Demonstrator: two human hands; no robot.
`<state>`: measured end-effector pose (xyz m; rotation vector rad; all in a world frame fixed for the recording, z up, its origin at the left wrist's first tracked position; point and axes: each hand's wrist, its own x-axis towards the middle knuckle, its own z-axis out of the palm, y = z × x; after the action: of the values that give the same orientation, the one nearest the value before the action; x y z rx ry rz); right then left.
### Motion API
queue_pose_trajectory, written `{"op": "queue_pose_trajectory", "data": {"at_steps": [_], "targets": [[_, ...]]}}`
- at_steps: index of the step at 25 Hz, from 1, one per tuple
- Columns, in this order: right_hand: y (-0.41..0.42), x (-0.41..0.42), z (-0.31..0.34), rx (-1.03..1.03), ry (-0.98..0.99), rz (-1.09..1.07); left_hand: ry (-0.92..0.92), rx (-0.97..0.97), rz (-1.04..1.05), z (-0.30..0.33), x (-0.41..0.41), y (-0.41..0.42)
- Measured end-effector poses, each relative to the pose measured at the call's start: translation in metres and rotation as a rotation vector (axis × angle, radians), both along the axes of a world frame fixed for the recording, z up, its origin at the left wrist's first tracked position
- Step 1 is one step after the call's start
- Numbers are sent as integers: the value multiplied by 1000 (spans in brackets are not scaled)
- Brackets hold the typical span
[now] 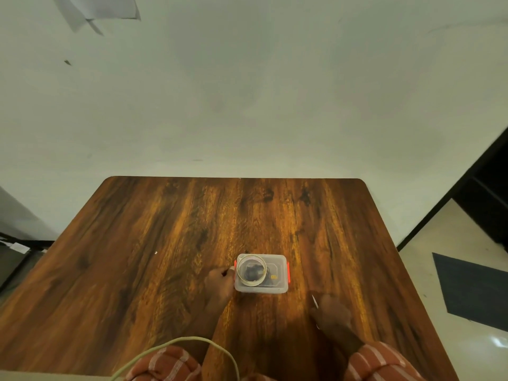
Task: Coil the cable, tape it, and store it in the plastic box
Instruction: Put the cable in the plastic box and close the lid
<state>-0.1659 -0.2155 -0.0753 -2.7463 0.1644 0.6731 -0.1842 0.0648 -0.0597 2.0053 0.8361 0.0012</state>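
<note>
Head view, single frame. Plastic box (261, 273) sits lid-on near the middle of the wooden counter (137, 257), orange latches at its left and right ends. A tape roll (251, 270) lies flat on the lid, toward the left side. Dark contents show through the clear lid; whether that is a coiled cable cannot be told.

Left hand (220, 283) touches the box's left end, fingertips at the left latch; fingers curled against it, but a firm grip is not plainly visible. Right hand (331, 312) rests on the counter, apart from the box to its near right, fingers loosely curled; a thin pale sliver shows at its fingers, identity unclear.

A pale cable (192, 340) loops across the near edge of the counter, over the person's striped sleeve (165, 361); it lies uncoiled.

Judgement: setup stage, coiling not yet begun. To do it well: lift the tape roll off first, steady the box while releasing both latches, set the lid aside, then gather the cable in even loops before taping
</note>
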Motion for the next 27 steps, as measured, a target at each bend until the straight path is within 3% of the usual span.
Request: {"op": "queue_pose_trajectory", "data": {"at_steps": [4,6,8,10,13,18,21,27], "targets": [[8,10,7,382,90,-201,-15,-7,-18,-5,0,4],[23,21,25,591,44,-319,-34,-15,-28,-5,1,4],[42,36,47,683,-2,-263,-39,0,-24,-4,1,4],[61,48,67,714,38,-174,-31,15,-33,-5,-1,5],[79,51,82,602,63,-115,-8,10,-65,-7,-4,6],[82,38,76,467,-112,-134,34,-29,-28,-4,-8,5],[76,31,40,395,-219,-221,71,-75,45,-12,-7,9],[80,37,20,592,-65,-387,18,-155,104,-13,8,8]]}}
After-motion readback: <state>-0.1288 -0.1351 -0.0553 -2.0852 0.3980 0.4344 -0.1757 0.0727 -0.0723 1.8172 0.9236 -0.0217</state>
